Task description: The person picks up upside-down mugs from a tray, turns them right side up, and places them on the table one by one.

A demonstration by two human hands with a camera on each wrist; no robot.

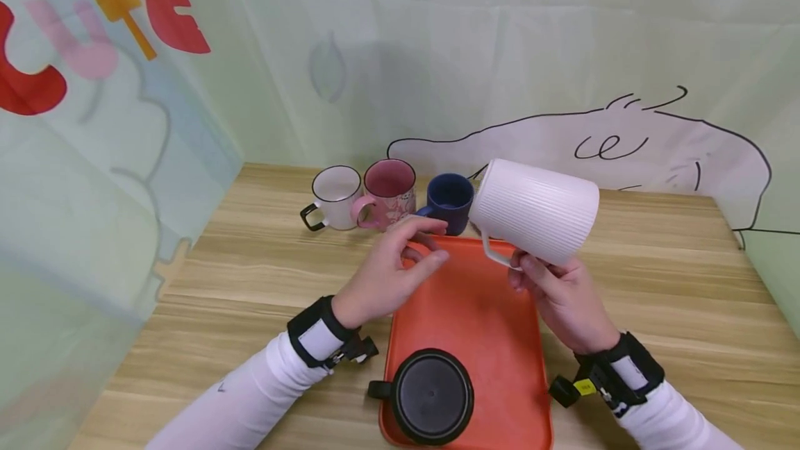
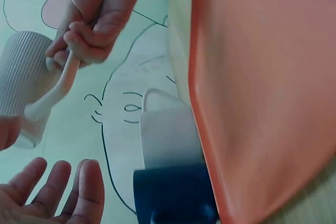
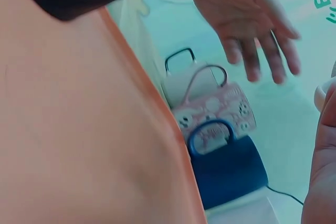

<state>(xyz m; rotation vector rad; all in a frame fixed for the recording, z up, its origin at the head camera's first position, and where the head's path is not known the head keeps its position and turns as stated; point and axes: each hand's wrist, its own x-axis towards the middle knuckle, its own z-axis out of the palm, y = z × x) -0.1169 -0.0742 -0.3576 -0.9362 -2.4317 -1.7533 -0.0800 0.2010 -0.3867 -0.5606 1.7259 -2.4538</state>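
Above the far end of the orange tray (image 1: 475, 311), my right hand (image 1: 565, 294) grips a white ribbed mug (image 1: 537, 207) at its handle. The mug is tipped well over onto its side in the air. My left hand (image 1: 394, 269) hovers to the left of it, fingers spread and slightly bent, holding nothing. In the left wrist view the fingers (image 2: 86, 182) of that hand lie just below the ribbed mug (image 2: 23, 77). A black mug (image 1: 432, 398) stands upside down on the near end of the tray, handle pointing left.
Behind the tray stand a white mug with a black rim (image 1: 337, 193), a pink patterned mug (image 1: 390, 189) and a dark blue mug (image 1: 450, 200). Another white mug (image 2: 170, 135) is beside the blue one. A printed cloth backdrop (image 1: 469, 54) rises behind the wooden table (image 1: 269, 262).
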